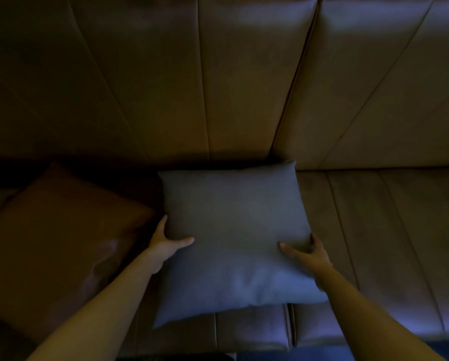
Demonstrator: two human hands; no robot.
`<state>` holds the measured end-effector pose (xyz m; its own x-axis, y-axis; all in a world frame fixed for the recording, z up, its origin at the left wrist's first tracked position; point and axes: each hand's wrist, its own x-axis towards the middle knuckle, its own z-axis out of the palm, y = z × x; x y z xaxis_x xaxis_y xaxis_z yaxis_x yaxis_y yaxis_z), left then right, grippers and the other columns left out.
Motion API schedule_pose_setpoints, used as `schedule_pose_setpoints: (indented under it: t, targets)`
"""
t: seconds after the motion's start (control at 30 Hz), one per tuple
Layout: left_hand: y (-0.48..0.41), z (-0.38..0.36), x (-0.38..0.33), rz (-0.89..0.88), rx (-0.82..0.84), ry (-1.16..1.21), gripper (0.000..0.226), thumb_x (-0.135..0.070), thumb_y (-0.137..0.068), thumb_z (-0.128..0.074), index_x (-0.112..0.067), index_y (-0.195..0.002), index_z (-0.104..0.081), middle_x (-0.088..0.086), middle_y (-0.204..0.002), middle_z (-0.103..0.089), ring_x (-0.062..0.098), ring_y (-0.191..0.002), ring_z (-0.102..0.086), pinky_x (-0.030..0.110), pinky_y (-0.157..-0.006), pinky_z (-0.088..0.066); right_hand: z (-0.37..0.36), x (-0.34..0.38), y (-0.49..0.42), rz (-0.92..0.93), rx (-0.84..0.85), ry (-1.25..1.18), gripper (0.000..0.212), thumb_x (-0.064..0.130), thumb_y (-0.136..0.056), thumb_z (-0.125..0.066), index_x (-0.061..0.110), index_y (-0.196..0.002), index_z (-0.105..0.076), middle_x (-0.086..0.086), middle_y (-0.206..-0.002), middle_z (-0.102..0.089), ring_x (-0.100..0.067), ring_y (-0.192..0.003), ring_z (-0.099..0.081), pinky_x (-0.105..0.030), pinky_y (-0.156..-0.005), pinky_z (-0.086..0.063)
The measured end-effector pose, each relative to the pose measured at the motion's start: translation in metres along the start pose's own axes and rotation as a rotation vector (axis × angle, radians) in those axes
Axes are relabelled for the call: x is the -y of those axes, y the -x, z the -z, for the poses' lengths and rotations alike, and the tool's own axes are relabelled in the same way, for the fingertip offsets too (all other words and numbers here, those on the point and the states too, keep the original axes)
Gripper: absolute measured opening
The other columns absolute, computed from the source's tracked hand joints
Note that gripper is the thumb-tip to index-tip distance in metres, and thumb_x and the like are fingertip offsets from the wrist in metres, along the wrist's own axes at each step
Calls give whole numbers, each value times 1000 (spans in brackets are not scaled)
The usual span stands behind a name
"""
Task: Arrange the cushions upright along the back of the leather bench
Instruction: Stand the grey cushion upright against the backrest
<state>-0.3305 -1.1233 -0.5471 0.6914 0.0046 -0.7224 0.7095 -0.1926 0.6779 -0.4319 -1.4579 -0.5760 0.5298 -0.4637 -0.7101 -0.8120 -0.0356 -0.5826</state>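
Both hands, left hand (166, 244) and right hand (308, 254), are pinching the grey cushion (234, 238) mid-bench (374, 230); brown cushion (59, 243) probably leaning already, so 1 left.

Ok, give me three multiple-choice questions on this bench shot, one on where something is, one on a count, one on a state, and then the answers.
1. Where does the brown cushion lie relative to the grey cushion?
A. To its left
B. To its right
C. On top of it

2. How many cushions are in view?
A. One
B. Two
C. Four

3. How is the grey cushion held?
A. By the left hand alone
B. By no hand
C. By both hands, one on each side edge

Answers:
1. A: the brown cushion sits left of the grey one on the bench seat.
2. B: only a brown and a grey cushion show.
3. C: the left hand grips its left edge and the right hand its right edge, thumbs on its face.
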Motion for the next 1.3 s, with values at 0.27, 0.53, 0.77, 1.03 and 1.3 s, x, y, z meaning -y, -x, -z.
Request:
schedule_pose_setpoints:
  t: [0.27, 0.53, 0.77, 1.03, 1.3]
  targets:
    - [-20, 3, -6, 33, 9, 5, 127, -31, -55, -90, -30, -153, -10, 6, -156, -30, 33, -139, -34, 52, -110, -33, 0, 47, -22, 85, -4, -96, 98, 42, -64, -87, 11, -146, -41, -13, -142, -51, -35, -127, -52, -45, -105, -47]
    - [-33, -6, -5, 36, -17, 53, 114, -22, -51, -93, -17, -147, -31, 8, -141, -49, 31, -124, -51, 46, -98, -44, -16, 58, -34, 111, -38, -47, 146, 79, -24, -81, 24, -149, -30, -11, -147, -44, -39, -131, -46, -58, -104, -44]
    - [-4, -1, -23, -96, -47, 113, 134, -33, -20, -95, -17, -140, -38, 6, -125, -58, 26, -108, -58, 44, -93, -49, -12, 70, -5, 157, -124, -145, 142, 81, -28, -78, 23, -149, -31, -11, -148, -44, -39, -135, -42, -57, -107, -41]
    - [10, 18, -86, -374, -141, 20, 118, -2, -50, -90, -20, -146, -24, 6, -142, -44, 30, -132, -42, 50, -105, -38, 6, 136, 30, 481, -66, -200, 148, 67, -18, -87, 23, -148, -33, -3, -143, -49, -26, -128, -51, -46, -99, -50]
    - [-22, 23, -126, -448, -167, -16, 116, -3, -56, -88, -19, -148, -19, 5, -150, -37, 28, -138, -34, 51, -110, -34, 7, 187, 3, 445, 28, -229, 134, 34, -43, -96, 28, -153, -18, -6, -152, -38, -31, -137, -40, -56, -106, -42]
